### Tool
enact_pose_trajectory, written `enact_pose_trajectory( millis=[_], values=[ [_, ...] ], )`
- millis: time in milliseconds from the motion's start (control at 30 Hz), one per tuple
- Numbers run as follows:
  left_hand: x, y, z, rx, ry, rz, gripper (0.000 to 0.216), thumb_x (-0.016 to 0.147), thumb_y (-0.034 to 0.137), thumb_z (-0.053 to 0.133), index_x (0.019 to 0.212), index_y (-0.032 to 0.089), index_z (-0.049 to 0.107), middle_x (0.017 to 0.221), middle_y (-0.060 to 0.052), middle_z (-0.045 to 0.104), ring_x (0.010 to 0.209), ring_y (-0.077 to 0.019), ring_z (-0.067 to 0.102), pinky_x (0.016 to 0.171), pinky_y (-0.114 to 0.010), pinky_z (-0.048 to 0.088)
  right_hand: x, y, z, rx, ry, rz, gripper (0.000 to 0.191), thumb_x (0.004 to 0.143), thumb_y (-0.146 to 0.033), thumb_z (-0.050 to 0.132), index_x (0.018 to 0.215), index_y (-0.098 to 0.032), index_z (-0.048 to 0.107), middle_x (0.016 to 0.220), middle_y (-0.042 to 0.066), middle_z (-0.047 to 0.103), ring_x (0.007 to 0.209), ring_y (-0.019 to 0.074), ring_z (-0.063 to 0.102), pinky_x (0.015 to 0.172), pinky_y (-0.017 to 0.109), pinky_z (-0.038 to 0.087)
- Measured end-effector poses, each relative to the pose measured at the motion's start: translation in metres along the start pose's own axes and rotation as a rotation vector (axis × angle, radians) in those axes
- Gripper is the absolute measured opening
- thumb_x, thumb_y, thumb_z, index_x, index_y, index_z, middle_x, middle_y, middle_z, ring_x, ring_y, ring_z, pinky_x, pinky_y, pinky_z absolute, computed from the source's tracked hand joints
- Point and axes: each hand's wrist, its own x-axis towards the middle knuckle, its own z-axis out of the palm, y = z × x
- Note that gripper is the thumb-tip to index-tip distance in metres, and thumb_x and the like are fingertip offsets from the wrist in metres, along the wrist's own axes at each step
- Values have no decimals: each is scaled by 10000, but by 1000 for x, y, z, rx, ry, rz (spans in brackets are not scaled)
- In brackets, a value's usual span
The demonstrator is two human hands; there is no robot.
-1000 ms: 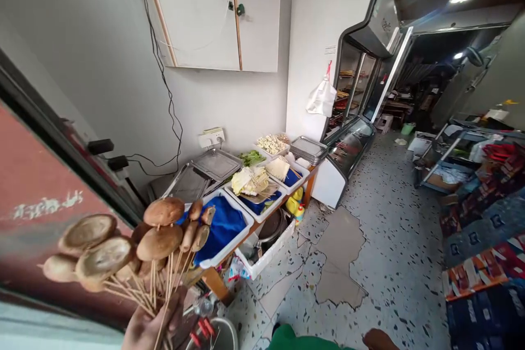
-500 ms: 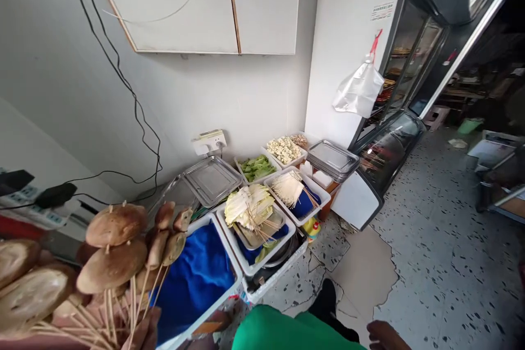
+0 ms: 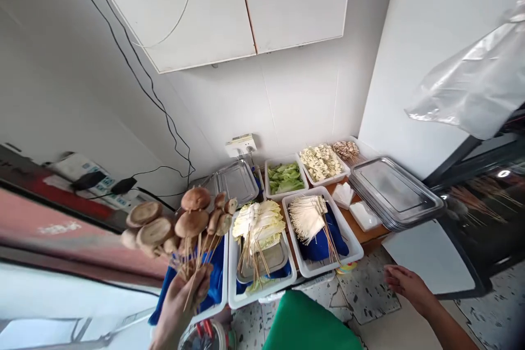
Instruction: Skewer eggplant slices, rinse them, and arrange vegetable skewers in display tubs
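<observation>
My left hand is closed around a bundle of mushroom skewers, held upright with the brown caps fanned out above the fist. The bundle hangs over a white tub lined with blue cloth at the left end of the table. My right hand is low at the right, holding nothing, fingers loosely extended toward the table. Beside the first tub, a white tub carries skewered cabbage on a metal tray. Another tub has skewered white strips on blue cloth.
Tubs of green leaves, tofu pieces and small mushrooms line the wall. A stack of steel trays sits right; more trays lean behind. A clear plastic bag hangs above a glass display fridge. Cables run down the wall.
The view has closed in on the table and tilted down over it. My left hand with the skewers now shows fully. My right hand has lifted forward into view.
</observation>
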Motion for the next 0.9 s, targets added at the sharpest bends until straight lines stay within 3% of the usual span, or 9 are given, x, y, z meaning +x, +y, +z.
enact_pose_trajectory(
  millis=[200,367,467,600,900],
  values=[
    [108,17,51,-179,-173,27,360,642,432,817,716,143,617,623,11,508,498,-54,358,431,-176,298,7,-20,33,-13,-69,-8,246,604,-335,744,798,-193,693,794,61,721,684,189,673,614,279,541],
    [208,9,66,-273,-219,8,344,558,308,855,712,125,608,666,-19,575,506,-55,385,418,-177,318,13,-55,51,-177,50,-203,218,677,-350,658,824,-189,671,787,40,700,649,157,643,587,256,512],
    [249,1,69,-303,-247,-19,316,581,260,823,757,116,604,674,-29,588,506,-56,405,429,-174,338,20,-81,58,-242,124,-282,223,689,-341,631,836,-177,659,741,29,684,640,154,633,561,243,493],
    [276,-6,72,-347,-222,-40,289,566,238,805,716,112,593,654,-32,588,495,-47,398,419,-157,310,31,-106,64,-279,168,-307,220,700,-326,617,846,-167,657,685,25,674,654,172,647,572,255,505],
    [294,-20,71,-276,-264,-129,305,568,286,826,656,109,594,668,-34,571,514,-50,405,423,-162,311,55,-137,62,-277,127,-240,187,674,-293,645,820,-179,670,646,43,671,655,190,655,586,266,532]
  ],
)
